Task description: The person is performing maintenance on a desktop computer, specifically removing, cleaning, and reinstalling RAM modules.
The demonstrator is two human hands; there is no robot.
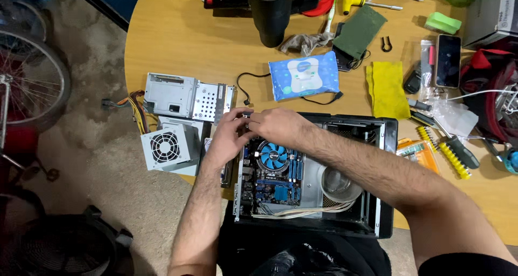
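Both hands [253, 127] pinch inside open computer case [386, 146] below blue wipes pack [304, 75]

An open computer case [386, 146] lies on the tabletop's [183, 33] near edge; a power supply [164, 146] sits left, a screwdriver [458, 149] right, a wipes pack [304, 75] beyond.

Wipes pack [304, 76]: soft, rectangular, blue with white central flap; lying flat on table just behind open computer case. Phone [448, 60]: upright rectangle, dark screen, reddish edge; right part of table, beside yellow cloth [386, 88]. Clear plastic bags [452, 116]: crumpled, just below phone. Orange bit package [418, 151]: flat, at case's right edge. Grey box [492, 14]: top right corner, partly cropped.
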